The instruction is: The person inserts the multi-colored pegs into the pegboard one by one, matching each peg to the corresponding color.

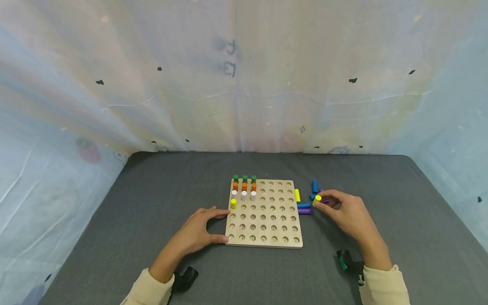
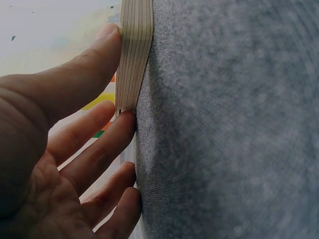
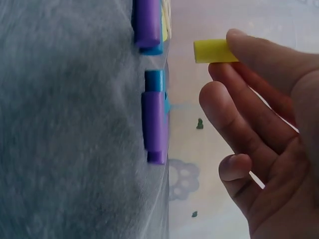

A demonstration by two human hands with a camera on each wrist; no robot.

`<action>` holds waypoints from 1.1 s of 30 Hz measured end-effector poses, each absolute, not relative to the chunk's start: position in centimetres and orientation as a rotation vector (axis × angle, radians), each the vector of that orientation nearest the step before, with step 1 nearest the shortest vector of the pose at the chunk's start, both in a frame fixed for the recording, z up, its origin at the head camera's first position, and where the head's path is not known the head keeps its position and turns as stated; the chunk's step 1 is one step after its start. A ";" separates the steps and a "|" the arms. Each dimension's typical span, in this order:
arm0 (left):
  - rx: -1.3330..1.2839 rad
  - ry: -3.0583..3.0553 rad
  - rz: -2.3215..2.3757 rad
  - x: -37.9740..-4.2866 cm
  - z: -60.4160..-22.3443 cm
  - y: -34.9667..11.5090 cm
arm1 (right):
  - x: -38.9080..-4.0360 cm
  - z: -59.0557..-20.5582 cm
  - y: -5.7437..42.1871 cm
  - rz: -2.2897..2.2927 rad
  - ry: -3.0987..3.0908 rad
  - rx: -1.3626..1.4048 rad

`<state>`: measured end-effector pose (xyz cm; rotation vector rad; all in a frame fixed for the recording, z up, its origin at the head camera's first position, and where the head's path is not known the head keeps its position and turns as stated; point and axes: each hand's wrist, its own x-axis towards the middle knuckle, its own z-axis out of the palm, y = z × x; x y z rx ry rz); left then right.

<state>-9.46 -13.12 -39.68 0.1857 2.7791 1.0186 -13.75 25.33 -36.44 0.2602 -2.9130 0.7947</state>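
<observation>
A square wooden pegboard [image 1: 268,221] with rows of round holes lies on the table. Green, orange and white pegs [image 1: 244,195] stand three to a row at its far left, with one yellow peg [image 1: 234,204] in front. My left hand [image 1: 200,228] rests against the board's left edge, thumb and fingers spread and touching its side [image 2: 133,55]. To the right of the board, my right hand [image 1: 351,214] pinches another yellow peg [image 3: 213,51] between thumb and fingers, raised above the loose pegs.
Loose blue pegs [image 1: 314,186] and purple pegs [image 3: 153,119] lie right of the board, some against its edge. A loose yellow peg [image 1: 297,195] touches that edge too. Grey cloth covers the table [image 1: 183,182]; a pale printed curtain [image 1: 267,106] hangs behind and at both sides.
</observation>
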 end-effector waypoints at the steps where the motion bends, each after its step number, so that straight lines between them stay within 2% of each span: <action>1: 0.185 2.775 1.021 -9.5 -39.7 -13.1 | -13.7 -36.4 25.2 0.801 -2.910 0.271; 13: 0.163 2.770 1.028 -9.4 -39.8 -13.2 | -13.0 -35.7 20.5 0.948 -2.784 0.534; 33: 0.174 2.773 1.034 -9.5 -39.9 -13.1 | -11.9 -35.4 11.3 1.180 -2.894 0.653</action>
